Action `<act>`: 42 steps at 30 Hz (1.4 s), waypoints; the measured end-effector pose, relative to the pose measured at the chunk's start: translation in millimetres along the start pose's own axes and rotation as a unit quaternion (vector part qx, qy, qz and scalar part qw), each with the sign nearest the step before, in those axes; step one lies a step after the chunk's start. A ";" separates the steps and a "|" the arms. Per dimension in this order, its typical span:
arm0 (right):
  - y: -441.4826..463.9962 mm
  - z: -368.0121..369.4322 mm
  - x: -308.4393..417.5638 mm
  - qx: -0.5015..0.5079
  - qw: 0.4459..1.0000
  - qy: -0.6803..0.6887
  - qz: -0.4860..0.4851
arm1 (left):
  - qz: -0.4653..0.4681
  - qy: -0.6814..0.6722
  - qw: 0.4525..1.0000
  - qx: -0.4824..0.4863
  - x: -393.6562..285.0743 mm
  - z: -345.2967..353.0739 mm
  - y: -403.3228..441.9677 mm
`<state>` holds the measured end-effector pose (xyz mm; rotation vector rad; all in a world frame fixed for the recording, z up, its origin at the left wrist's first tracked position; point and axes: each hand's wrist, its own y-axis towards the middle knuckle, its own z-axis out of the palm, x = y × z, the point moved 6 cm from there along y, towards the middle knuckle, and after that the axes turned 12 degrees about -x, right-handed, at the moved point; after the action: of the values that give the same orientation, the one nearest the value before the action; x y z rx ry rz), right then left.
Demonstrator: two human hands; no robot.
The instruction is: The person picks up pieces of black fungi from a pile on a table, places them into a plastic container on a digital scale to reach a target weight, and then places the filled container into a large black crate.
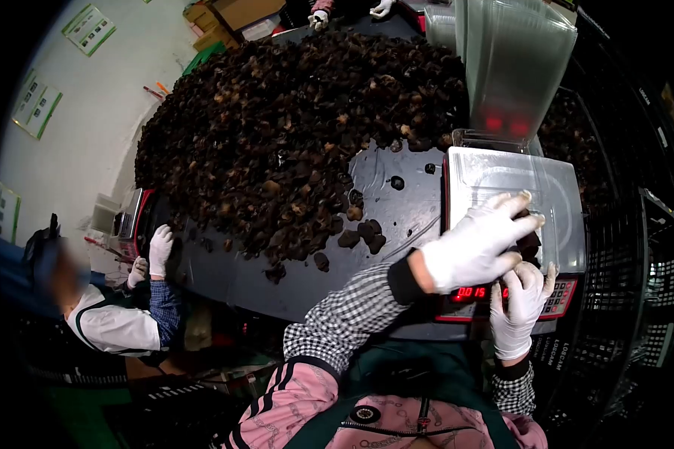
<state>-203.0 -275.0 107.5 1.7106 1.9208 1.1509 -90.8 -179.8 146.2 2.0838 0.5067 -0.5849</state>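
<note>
Standing here, I see the person's left hand point(472, 243), in a white glove, reaching in from the left over the scale point(565, 194) that sits by the near right corner of the table point(374, 176). Its forearm, in a checked sleeve point(352, 310), slants up from the near edge; the palm faces down, the fingers are straight and somewhat spread, pointing right. The right hand point(523, 307), gloved too, comes up over the scale's front edge with its fingers bent and apart, the tips close to the left hand's. I can't tell whether either has a grip on anything, since the undersides are hidden. Between them, toward the near edge of the scale's silver plate, a dark piece point(530, 245) peeps out, blackish brown and mostly covered. Red digits glow on the display point(470, 292) just below the left wrist. Across the table's far and left parts spreads a heap of similar dark pieces point(277, 135), crinkled and glossy, a few paler brown, with stragglers lying toward the near edge.
</note>
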 end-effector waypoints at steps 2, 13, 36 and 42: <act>3.7 -0.5 -0.3 0.017 1.000 0.006 0.010 | -0.058 -0.012 0.998 -0.032 5.0 -43.7 -9.0; 2.8 -22.9 38.4 0.014 0.994 0.105 -0.022 | -0.287 0.383 0.875 0.076 187.8 -116.4 -140.0; -114.3 117.0 119.7 0.243 0.244 0.659 0.669 | -0.236 0.070 0.969 0.028 -22.2 -77.7 -171.5; -134.5 121.9 114.5 0.304 0.256 0.642 0.655 | -0.253 0.336 0.907 0.022 71.5 -105.2 -166.4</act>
<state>-234.9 -119.4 -36.9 3.6015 0.0563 3.6469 -102.5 5.3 49.1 2.1698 1.4722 -0.1301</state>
